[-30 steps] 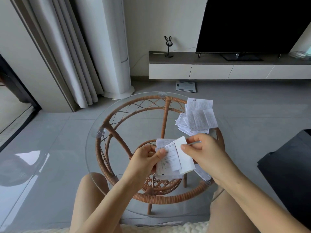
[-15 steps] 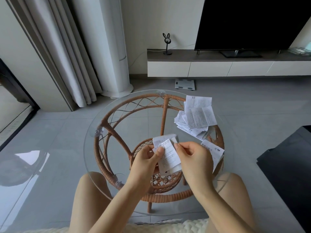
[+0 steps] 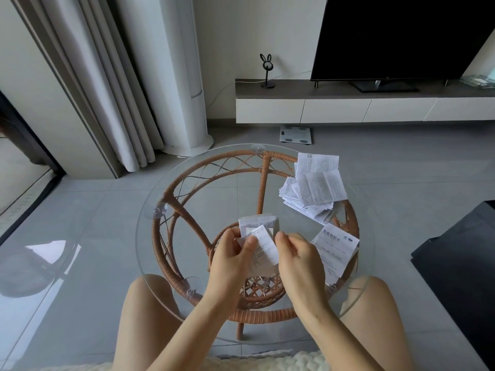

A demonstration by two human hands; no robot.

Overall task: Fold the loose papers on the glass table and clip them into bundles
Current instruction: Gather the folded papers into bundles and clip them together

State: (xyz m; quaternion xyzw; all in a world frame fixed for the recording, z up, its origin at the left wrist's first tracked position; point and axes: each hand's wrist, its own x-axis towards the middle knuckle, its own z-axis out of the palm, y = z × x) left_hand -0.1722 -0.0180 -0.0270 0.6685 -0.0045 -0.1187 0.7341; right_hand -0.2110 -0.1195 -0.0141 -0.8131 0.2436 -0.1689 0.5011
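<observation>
Above the near middle of the counter [image 3: 214, 183], I am seeing both hands working on one small bundle [image 3: 263, 243] of folded papers, lifted just off the glass. The left hand [image 3: 231, 254] is pinching its left edge, thumb on top; the right hand [image 3: 297, 257] is pinching the right edge with curled fingers. A loose pile [image 3: 316, 186] is lying at the far right edge, and one printed sheet [image 3: 334, 249] is lying near the right edge, just beside the right hand.

I am judging the fold as under way, with clipping to come, though I am not spotting any clip. The risks I am weighing are these. The layers are sitting askew, so a crease pressed now would be locking them in crooked. A slack pinch would be letting the inner slips slide out onto the slick glass. And the right wrist, swinging outward, could be brushing the sheet off the counter.
</observation>
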